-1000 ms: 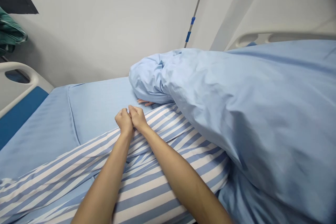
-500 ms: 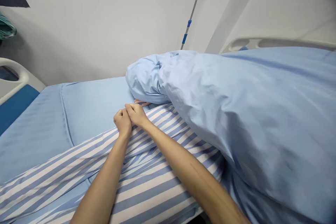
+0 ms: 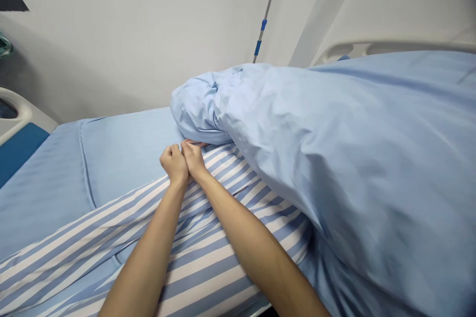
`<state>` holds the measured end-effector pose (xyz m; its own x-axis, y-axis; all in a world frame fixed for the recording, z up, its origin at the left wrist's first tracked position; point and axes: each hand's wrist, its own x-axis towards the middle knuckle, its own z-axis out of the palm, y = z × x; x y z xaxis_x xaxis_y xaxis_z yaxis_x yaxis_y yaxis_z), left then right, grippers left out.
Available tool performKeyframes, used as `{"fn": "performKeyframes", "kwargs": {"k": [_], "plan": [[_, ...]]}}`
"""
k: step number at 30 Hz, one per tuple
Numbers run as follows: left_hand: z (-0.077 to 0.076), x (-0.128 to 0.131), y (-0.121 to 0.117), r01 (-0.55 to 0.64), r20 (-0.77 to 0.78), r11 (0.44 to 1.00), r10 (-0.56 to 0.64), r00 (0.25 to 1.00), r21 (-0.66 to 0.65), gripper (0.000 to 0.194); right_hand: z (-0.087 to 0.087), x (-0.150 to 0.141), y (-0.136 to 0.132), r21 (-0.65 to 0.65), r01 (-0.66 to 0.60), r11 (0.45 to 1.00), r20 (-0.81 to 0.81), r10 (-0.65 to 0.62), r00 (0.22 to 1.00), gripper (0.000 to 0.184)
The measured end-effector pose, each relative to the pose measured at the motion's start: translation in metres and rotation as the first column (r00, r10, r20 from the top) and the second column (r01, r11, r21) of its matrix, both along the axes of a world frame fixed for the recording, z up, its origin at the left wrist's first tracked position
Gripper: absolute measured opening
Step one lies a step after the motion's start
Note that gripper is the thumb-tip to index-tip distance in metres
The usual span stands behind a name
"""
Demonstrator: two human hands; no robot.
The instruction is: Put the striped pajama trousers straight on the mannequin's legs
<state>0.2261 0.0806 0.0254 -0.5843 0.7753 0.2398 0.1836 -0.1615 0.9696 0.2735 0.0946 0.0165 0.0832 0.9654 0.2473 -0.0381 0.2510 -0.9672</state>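
My left hand and my right hand are side by side, both closed with the fingers curled over the far edge of a blue-and-white striped garment that lies over a figure on the bed. Just beyond my right hand, the fingertips of another person's hand peek out from under a bunched light blue quilt. The quilt covers the right half of the bed and touches the striped cloth along its right side.
A light blue sheet covers the mattress to the left. White bed rails stand at the far left and upper right. A metal pole with blue clips leans by the white wall behind the bed.
Both my hands have slid slightly forward along the striped cloth, closer to the quilt's edge and the hand under it. The view has shifted a little to the right.
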Motion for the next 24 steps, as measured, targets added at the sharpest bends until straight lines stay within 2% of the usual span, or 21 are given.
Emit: {"fn": "performKeyframes", "kwargs": {"k": [4,7,10,12,15,17,20,24], "plan": [[-0.014,0.004,-0.003,0.009,-0.037,0.999,-0.01,0.999,-0.033,0.031,0.004,0.002,-0.001,-0.066,0.091,0.994,0.043,-0.089,0.995,0.037],[-0.018,0.002,-0.003,0.055,-0.046,0.998,-0.056,0.997,-0.032,0.034,0.014,0.006,-0.009,0.052,0.134,0.99,0.228,-0.143,0.963,0.037],[-0.017,0.002,-0.004,0.094,-0.072,0.995,-0.097,0.993,-0.043,0.036,0.023,0.015,-0.015,0.227,0.08,0.971,0.452,-0.177,0.874,0.036],[-0.015,0.003,-0.005,0.089,-0.1,0.995,-0.094,0.991,-0.049,0.036,0.027,0.022,-0.016,0.222,0.054,0.973,0.537,-0.169,0.826,0.037],[-0.012,0.004,-0.007,0.075,-0.124,0.996,-0.08,0.989,-0.049,0.035,0.033,0.03,-0.011,0.166,0.028,0.986,0.596,-0.122,0.793,0.04],[-0.01,0.005,-0.008,0.08,-0.128,0.996,-0.086,0.988,-0.046,0.034,0.035,0.033,-0.006,0.176,-0.02,0.984,0.628,-0.097,0.772,0.041],[-0.01,0.007,-0.009,0.071,-0.142,0.996,-0.077,0.987,-0.044,0.033,0.03,0.036,-0.001,0.175,-0.027,0.984,0.625,-0.091,0.775,0.043],[-0.01,0.008,-0.008,0.07,-0.144,0.996,-0.078,0.986,-0.063,0.03,0.009,0.035,0.001,0.125,0.056,0.991,0.57,-0.118,0.813,0.041]]}}
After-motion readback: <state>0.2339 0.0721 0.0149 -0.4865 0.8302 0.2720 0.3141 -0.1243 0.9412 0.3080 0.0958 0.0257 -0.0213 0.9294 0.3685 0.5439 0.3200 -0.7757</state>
